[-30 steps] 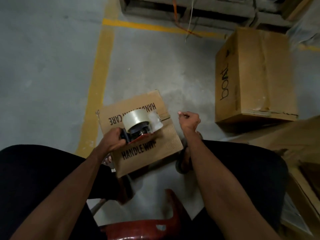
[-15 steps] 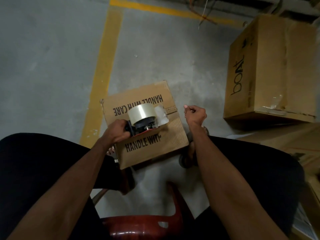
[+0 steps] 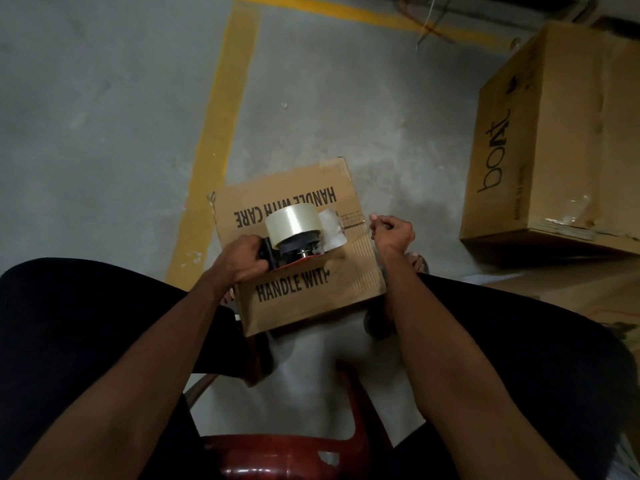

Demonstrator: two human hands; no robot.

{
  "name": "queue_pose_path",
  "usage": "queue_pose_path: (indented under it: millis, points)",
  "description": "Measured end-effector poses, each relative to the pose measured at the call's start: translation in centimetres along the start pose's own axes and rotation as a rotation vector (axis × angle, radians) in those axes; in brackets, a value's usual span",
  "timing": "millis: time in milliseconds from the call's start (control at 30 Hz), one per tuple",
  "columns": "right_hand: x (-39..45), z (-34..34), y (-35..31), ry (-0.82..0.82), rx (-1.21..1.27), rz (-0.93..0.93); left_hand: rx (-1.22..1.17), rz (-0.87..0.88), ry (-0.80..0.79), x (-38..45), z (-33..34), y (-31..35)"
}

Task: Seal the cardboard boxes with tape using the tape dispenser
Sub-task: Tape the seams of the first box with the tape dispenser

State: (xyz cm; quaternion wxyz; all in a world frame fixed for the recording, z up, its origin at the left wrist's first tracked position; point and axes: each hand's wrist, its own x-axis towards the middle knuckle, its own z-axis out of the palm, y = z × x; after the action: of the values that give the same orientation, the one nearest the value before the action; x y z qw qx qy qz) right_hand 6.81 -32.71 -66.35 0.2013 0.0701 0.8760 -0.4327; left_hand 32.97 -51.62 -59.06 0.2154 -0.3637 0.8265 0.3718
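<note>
Fingers of left hand point(image 3: 244, 257) grip tape dispenser point(image 3: 294, 237) over printed cardboard box point(image 3: 311, 296).

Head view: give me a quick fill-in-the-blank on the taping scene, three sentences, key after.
1. The left hand grips the handle of the ____.
2. The small box under the tape dispenser reads "HANDLE WITH ____".
3. The big box on the floor's right side is printed ____.

Missing words: tape dispenser; CARE; boat
</note>
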Motion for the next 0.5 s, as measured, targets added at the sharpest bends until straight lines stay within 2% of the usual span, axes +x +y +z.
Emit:
queue_pose_path:
  millis: [167,300,367,433,500]
  points:
    - [-1.1,0.5,-0.2,-0.025,0.068,0.099,0.032,-0.007,-0.005,-0.1,-0.2,0.9]
    - [-1.0,-0.1,0.1,0.000,0.045,0.384,0.061,-0.022,0.005,-0.4,-0.1,1.2]
    - [-1.6,-0.4,-0.2,0.054,-0.051,0.245,0.071,-0.032,0.003,-0.4,0.0,1.1]
    - [-2.7,0.0,-0.6,0.103,-0.008,-0.052,0.074,-0.040,0.002,-0.4,0.0,1.2]
    - [-4.5,0.5,-1.9,0.002,0.018,-0.216,0.069,-0.047,0.000,-0.5,-0.2,1.3]
